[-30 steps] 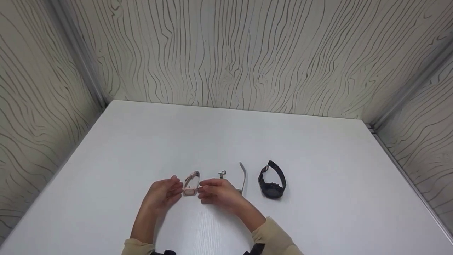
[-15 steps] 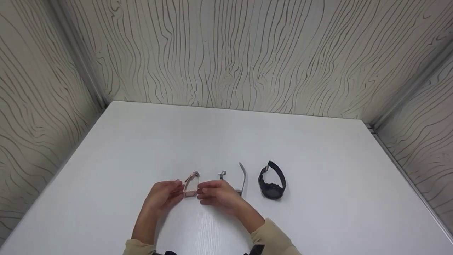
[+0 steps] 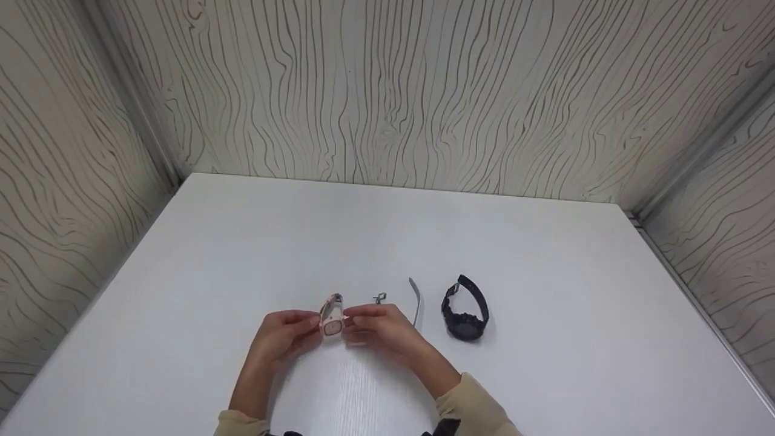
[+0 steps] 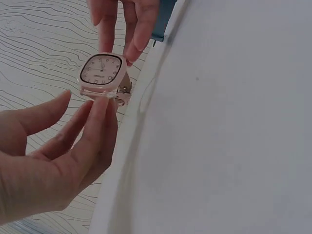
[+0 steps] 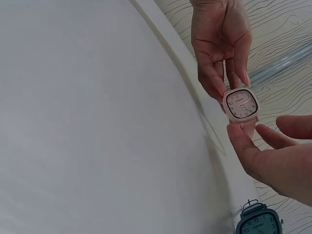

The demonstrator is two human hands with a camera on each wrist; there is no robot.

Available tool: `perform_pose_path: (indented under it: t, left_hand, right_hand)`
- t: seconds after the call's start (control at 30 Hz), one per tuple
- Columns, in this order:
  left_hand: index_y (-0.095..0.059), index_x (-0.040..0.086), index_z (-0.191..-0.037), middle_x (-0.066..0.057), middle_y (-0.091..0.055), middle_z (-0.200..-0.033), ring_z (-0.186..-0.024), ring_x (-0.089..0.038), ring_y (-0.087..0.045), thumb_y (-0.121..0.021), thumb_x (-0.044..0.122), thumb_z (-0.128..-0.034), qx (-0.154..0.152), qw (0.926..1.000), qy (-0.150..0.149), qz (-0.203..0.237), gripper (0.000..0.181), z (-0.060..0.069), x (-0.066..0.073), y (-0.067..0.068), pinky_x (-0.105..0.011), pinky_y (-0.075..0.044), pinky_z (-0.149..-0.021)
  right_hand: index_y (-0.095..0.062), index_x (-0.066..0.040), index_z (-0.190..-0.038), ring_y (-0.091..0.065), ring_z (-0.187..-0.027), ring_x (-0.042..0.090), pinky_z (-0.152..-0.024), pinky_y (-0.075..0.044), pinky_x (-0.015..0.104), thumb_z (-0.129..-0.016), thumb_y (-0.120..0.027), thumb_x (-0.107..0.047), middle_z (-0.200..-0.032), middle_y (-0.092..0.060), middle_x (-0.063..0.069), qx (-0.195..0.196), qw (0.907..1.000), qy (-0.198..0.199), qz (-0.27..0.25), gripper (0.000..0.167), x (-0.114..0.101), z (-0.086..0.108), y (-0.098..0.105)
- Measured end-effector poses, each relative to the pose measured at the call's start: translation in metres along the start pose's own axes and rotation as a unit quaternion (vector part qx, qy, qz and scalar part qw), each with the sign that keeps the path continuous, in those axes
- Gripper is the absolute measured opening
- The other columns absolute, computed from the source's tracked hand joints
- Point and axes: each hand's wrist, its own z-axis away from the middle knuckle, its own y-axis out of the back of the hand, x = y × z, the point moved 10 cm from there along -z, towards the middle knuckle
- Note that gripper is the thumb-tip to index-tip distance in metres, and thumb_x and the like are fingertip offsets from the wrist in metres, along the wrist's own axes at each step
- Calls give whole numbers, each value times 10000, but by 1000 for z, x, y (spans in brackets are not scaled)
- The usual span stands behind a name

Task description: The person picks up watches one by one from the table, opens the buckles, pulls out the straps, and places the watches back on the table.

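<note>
A pink wristwatch [image 3: 332, 327] with a rounded-square face sits between the two hands, its strap looped behind the case. My left hand [image 3: 280, 336] touches the case from the left with fairly straight fingers; in the left wrist view its thumb stands apart from the watch [image 4: 101, 70]. From the opposite side my right hand [image 3: 387, 333] touches the case with its fingertips, and the right wrist view shows that thumb [image 5: 295, 126] held away too. A teal watch [image 5: 258, 223] lies beside the right hand; in the head view the hand hides its case, leaving a strap [image 3: 416, 297] and buckle [image 3: 380, 298] visible.
To the right of the hands lies a black wristwatch [image 3: 466, 327], its strap standing in a loop. The white table [image 3: 387, 236] is bounded by wood-pattern panels [image 3: 387, 91] at the back and sides.
Both hands have shifted slightly right with the pink watch. Its face has turned and tilted between the fingers. The black watch has stayed in place.
</note>
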Motion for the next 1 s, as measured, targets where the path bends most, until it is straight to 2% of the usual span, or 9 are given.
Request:
perform_pose_path:
  t: [0.23,0.43,0.57,0.77,1.0]
  left_hand:
    - [-636,-80,-959,-97,-631,-795,-684,-170,-613,-673,51,-813,165,9997,-49,-200,200,2,6,-6,-268,-525,-638]
    - [-619,-89,-965,-114,-617,-821,-707,-182,-615,-682,30,-799,23,9998,-140,105,214,6,12,-19,-284,-531,-676]
    - [-597,-92,-1005,-127,-607,-860,-737,-190,-622,-678,36,-806,-101,9995,-163,255,250,11,17,-28,-292,-530,-713]
    - [-561,-110,-1032,-128,-599,-872,-756,-187,-628,-673,33,-809,-371,9978,-247,499,288,16,25,-45,-298,-526,-734]
    - [-518,-119,-1037,-126,-604,-865,-754,-180,-630,-681,28,-797,-634,9953,-357,636,325,20,31,-65,-309,-525,-744]
  right_hand:
    - [-518,201,-1119,-631,-898,254,-834,-490,369,-882,-495,45,-958,-637,194,-42,9993,201,-327,285,-14,5,4]
    - [-524,200,-1106,-625,-870,221,-842,-486,371,-878,-519,35,-925,-637,148,-94,9980,252,-574,282,-25,11,8]
    - [-557,169,-1081,-620,-869,221,-847,-483,383,-878,-537,20,-922,-634,142,-123,9978,210,-625,253,-30,15,14]
    - [-634,57,-991,-622,-873,219,-864,-466,433,-862,-578,3,-909,-637,118,-156,9973,291,-649,150,-41,23,24]
    - [-641,-17,-901,-605,-847,197,-836,-485,418,-863,-599,-33,-896,-611,102,-171,9988,343,-290,59,-49,29,37]
